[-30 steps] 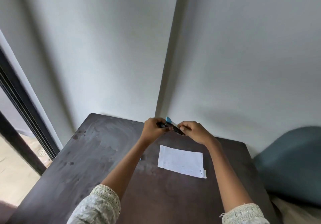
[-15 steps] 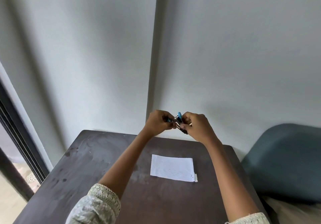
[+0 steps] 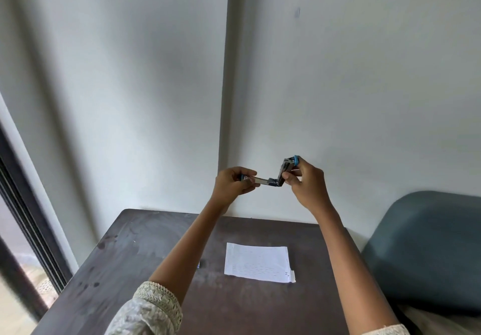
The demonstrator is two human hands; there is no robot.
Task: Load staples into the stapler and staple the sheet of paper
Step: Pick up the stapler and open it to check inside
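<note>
Stapler (image 3: pixel 279 176) hinged open, held above table (image 3: pixel 135 251).
Left hand (image 3: pixel 231 182) grip clamps base end; right hand (image 3: pixel 305 181) grip clamps raised top; paper (image 3: pixel 257 262) lies below.

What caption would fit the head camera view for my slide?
Both hands, left hand and right hand, hold the stapler swung open above the paper on the table.

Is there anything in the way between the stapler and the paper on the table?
Nothing visible is. The stapler is held open in the air by the left hand and right hand, above the far edge of the table. The sheet of paper lies flat between the forearms, with nothing on top of it.
</note>
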